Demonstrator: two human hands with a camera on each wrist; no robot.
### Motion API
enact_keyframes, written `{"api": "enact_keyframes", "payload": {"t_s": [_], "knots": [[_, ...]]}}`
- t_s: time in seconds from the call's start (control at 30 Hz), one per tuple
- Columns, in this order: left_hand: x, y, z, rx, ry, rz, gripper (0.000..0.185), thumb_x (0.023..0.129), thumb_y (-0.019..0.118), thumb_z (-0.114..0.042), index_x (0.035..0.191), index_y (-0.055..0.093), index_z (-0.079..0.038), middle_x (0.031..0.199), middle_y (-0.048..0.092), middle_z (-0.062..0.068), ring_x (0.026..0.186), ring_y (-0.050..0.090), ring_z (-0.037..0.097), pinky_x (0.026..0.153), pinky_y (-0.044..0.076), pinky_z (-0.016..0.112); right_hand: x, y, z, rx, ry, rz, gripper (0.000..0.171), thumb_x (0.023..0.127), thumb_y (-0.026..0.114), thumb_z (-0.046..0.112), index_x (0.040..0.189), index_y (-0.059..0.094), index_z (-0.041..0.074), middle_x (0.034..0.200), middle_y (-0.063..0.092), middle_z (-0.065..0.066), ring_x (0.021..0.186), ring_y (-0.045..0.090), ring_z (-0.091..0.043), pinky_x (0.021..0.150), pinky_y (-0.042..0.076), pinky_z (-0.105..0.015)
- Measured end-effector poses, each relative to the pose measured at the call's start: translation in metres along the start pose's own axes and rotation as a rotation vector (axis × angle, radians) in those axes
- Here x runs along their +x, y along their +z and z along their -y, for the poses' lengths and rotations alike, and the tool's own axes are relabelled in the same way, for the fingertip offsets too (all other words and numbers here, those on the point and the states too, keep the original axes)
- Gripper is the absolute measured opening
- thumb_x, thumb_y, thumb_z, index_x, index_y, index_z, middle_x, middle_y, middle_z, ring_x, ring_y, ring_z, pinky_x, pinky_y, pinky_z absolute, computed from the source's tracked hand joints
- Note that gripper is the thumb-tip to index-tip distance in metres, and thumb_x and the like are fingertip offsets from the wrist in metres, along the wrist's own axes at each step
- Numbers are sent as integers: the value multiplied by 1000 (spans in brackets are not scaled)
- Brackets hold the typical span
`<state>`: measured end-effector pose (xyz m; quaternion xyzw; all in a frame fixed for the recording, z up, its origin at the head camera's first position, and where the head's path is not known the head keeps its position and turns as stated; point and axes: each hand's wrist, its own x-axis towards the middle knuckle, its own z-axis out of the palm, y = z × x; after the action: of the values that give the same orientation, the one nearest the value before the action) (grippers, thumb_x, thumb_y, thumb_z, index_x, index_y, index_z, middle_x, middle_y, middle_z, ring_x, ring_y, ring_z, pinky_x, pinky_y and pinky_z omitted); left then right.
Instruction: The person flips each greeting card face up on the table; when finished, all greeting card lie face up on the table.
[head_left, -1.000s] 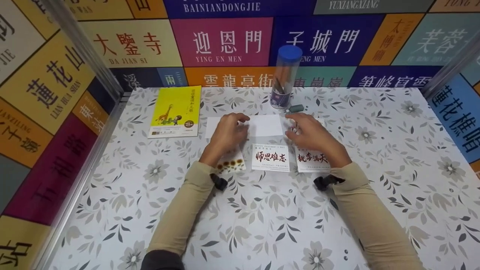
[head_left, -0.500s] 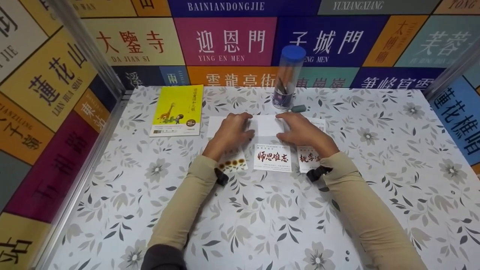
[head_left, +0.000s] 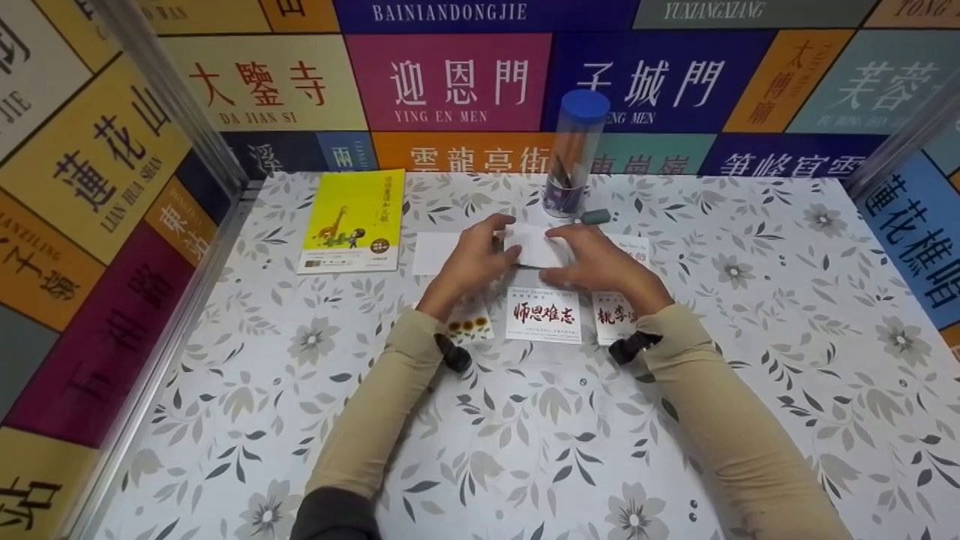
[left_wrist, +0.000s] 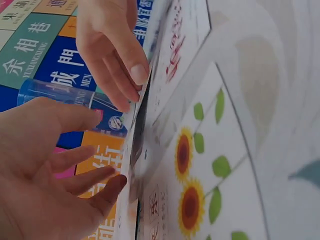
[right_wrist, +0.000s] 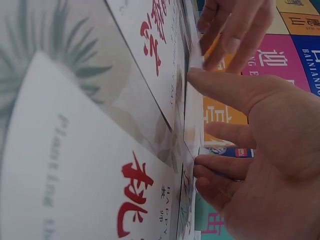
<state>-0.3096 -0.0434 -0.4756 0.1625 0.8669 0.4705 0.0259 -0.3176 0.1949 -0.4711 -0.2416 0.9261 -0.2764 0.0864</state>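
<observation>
In the head view, a blank white card (head_left: 531, 246) lies between both hands, its near edge tilted up a little. My right hand (head_left: 596, 256) grips its right part, thumb at the near edge and a finger at the far edge. At the card's left side is my left hand (head_left: 474, 253); in the left wrist view its fingers (left_wrist: 75, 165) look loose and spread. Nearer me lie a sunflower card (head_left: 469, 328), partly under the left wrist, a card with red characters (head_left: 543, 315), and another red-lettered card (head_left: 615, 319) partly covered by the right forearm.
A second white card (head_left: 433, 253) lies left of the left hand, and a printed card (head_left: 636, 247) shows behind the right one. A yellow book (head_left: 352, 221) is at the far left. A clear tube with a blue lid (head_left: 576, 154) stands behind, beside a small green cylinder (head_left: 596, 217).
Both hands have come closer together. The right hand has moved left onto the white card, which has tilted and shifted slightly.
</observation>
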Motion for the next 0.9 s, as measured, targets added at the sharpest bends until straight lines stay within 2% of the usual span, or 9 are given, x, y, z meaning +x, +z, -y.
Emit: {"api": "enact_keyframes", "payload": {"t_s": [0.13, 0.2, 0.33, 0.43, 0.53, 0.67, 0.73, 0.8, 0.9], "knots": [[0, 0, -7, -269, 35, -68, 44, 95, 64, -8, 137, 56, -15, 142, 56, 8, 112, 70, 23, 90, 58, 28, -3, 6, 9, -98, 24, -70, 71, 86, 76, 45, 142, 55, 7, 154, 45, -20, 144, 37, -42, 119, 29, -58], [0, 0, -11, -383, 73, -74, 42, 95, 61, -4, 136, 58, -14, 142, 55, 7, 111, 71, 25, 88, 59, 31, -4, 9, 20, -131, 35, -146, 62, 88, 74, 43, 138, 59, 11, 151, 46, -18, 139, 41, -40, 113, 36, -58], [1, 1, -18, -536, 158, -59, 41, 96, 59, 1, 135, 58, -9, 142, 55, 11, 112, 69, 33, 93, 58, 39, -3, 9, 39, -105, 10, -325, 37, 93, 67, 28, 124, 66, 10, 123, 61, -11, 102, 62, -27, 83, 54, -44], [1, 2, -21, -508, 202, -66, 40, 96, 61, 0, 135, 58, -4, 139, 58, 16, 117, 66, 34, 97, 56, 37, -1, 5, 45, -26, -15, -448, 32, 94, 61, 19, 125, 64, 9, 103, 67, -9, 74, 64, -18, 64, 54, -34], [0, 5, -20, -340, 156, -98, 41, 94, 67, -5, 134, 57, -5, 133, 62, 16, 116, 67, 30, 95, 57, 30, -2, 1, 44, 76, -21, -546, 40, 93, 61, 14, 132, 57, 9, 95, 72, -10, 67, 67, -16, 59, 54, -32], [-4, 9, -14, -216, -18, -110, 50, 92, 72, -18, 138, 52, -10, 125, 67, 13, 106, 71, 25, 87, 59, 29, -6, 1, 39, 210, -30, -570, 47, 93, 64, 16, 137, 47, 12, 95, 74, -9, 75, 71, -16, 68, 57, -32], [-5, 10, -10, -230, -76, -112, 53, 92, 73, -21, 139, 50, -11, 118, 70, 12, 103, 72, 23, 84, 60, 30, -8, 3, 37, 253, -42, -537, 52, 94, 64, 16, 141, 42, 13, 99, 73, -10, 79, 72, -18, 73, 59, -34], [-6, 11, -7, -246, -90, -126, 51, 91, 73, -19, 137, 52, -10, 108, 74, 11, 96, 73, 20, 80, 59, 30, -10, 5, 35, 238, -46, -517, 58, 94, 65, 16, 145, 38, 14, 105, 73, -12, 87, 73, -22, 81, 59, -36], [-6, 11, -6, -267, -78, -138, 44, 89, 73, -11, 131, 57, -9, 95, 75, 9, 86, 74, 18, 73, 59, 28, -11, 6, 31, 137, -17, -531, 73, 92, 68, 19, 154, 30, 15, 132, 63, -15, 116, 65, -28, 100, 53, -42]]}}
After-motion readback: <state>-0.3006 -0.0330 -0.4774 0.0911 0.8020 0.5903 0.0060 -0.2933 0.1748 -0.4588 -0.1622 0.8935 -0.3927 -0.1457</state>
